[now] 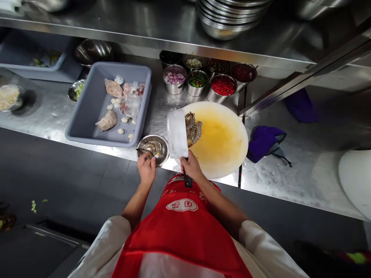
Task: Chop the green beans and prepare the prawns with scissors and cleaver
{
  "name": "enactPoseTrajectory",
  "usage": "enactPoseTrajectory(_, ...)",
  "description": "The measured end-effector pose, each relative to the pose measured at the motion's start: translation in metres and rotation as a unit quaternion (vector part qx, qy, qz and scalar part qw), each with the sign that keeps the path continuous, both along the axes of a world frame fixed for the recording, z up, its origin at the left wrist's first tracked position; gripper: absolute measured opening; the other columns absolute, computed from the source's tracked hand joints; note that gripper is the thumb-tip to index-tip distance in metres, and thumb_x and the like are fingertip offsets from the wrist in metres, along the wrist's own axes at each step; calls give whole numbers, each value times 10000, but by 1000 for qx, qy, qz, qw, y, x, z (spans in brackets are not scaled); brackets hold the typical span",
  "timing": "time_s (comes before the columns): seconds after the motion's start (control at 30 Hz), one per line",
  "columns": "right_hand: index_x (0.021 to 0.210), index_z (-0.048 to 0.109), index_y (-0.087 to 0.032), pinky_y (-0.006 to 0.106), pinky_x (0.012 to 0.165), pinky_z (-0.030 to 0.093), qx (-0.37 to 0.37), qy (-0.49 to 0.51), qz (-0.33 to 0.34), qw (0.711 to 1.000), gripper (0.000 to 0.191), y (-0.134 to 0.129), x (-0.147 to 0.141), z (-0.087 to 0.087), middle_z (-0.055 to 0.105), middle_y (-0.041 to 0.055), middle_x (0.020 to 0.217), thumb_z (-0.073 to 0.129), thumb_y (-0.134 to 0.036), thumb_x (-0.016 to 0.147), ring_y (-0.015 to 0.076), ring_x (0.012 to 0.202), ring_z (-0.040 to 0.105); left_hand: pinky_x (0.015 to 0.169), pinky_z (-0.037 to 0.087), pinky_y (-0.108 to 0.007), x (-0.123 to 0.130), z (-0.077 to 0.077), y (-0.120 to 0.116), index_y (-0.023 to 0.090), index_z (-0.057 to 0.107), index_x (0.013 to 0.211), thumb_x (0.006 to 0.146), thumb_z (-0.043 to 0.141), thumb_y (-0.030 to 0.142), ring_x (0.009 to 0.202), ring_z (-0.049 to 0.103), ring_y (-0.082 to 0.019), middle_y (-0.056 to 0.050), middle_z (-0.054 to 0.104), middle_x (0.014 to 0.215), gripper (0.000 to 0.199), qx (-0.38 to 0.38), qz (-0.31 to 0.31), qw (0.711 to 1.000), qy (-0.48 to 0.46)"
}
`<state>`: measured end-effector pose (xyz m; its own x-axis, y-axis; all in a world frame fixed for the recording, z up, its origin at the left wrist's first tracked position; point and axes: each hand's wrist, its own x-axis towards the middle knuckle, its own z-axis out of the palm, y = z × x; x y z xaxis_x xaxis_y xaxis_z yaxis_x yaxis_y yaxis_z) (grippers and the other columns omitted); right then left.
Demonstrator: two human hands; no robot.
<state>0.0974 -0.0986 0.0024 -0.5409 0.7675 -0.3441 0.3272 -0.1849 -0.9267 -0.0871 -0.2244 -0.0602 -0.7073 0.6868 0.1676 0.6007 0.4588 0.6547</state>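
My right hand (191, 166) is closed round the black handle of a cleaver (177, 133). Its broad blade lies across the left side of a round white cutting board (234, 154) with a yellow stain. Several raw shrimp (194, 129) lie on the board just right of the blade, partly covered by it. To the left, my left hand (146, 168) pinches a dark shrimp (144, 151) over the near rim of a small metal plate (166, 154). More shrimp (154, 146) rest on that plate, and my fingers hide part of the held one.
A grey plastic tub (81, 112) with bagged food and garlic cloves stands left of the plate. Behind the board are metal cups of chopped red chillies (223, 85) and shallots (174, 78). A steel shelf (162, 34) overhangs the back; a purple cloth (264, 143) lies right.
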Motion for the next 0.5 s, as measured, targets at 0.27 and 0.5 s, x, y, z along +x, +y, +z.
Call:
enactPoseTrajectory(0.27, 924, 379, -263, 230, 375, 404, -113, 83, -87, 986, 296, 2, 71, -1, 524, -132, 477, 603, -415, 802, 122, 351, 471, 1167, 365, -488, -8, 44, 51, 194, 694, 981, 899, 591, 405, 1325, 498, -313, -146, 552, 1376, 249, 66, -91, 994, 8)
enactPoseTrajectory(0.5, 841, 409, -258, 222, 350, 380, -83, 149, -357, 918, 339, -22, 179, 10, 489, -115, 510, 700, -402, 747, 96, 363, 427, 1189, 341, -451, 103, 88, 175, 178, 611, 1301, 957, 529, 392, 1410, 441, -282, -162, 498, 1473, 414, 122, -327, 937, 16)
